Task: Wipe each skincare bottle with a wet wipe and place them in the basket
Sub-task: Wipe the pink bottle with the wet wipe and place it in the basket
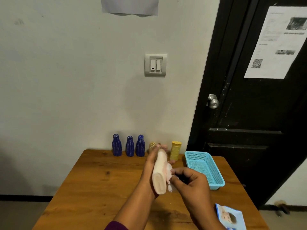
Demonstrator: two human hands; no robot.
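My left hand point(149, 165) grips a pale pink bottle point(159, 173), tilted with its base toward me, above the middle of the wooden table point(93, 185). My right hand point(191, 181) pinches a crumpled white wet wipe point(169, 173) against the bottle's right side. Three dark blue bottles point(130, 146) stand in a row at the table's far edge. A yellow bottle point(175, 150) stands to their right, and another yellowish bottle point(152, 145) is partly hidden behind my left hand. The light blue mesh basket point(196, 155) lies to the right with nothing visible inside.
A wet wipe packet point(230, 217) lies at the table's near right corner. A grey wall with a light switch point(155, 65) is behind the table. A black door point(257, 103) with a metal knob point(213, 101) stands at the right.
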